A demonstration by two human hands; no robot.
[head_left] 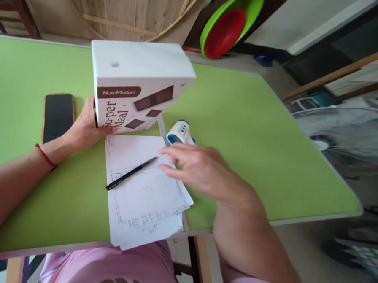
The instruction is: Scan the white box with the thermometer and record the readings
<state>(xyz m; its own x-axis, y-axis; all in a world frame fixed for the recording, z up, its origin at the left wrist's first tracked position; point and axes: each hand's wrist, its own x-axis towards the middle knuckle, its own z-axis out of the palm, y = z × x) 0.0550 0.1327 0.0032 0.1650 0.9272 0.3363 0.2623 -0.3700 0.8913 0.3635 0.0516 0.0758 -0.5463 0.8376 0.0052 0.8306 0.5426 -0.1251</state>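
My left hand grips the lower left corner of a white box labelled "NutriMotion" and "Su-per Meal", with brown bar pictures on its front. The box stands tilted above the far end of a stack of papers. Over the right side of those papers hovers my right hand, fingers apart and nothing visible in them. A black pen lies slantwise on the top sheet, just left of my right fingertips. Right behind that hand sits a white and blue handheld device, partly covered by it.
A smartphone in a brown case lies left of my left hand on the green table. Beyond the far edge are a green basin and a red basin. A fan stands off the table's right side.
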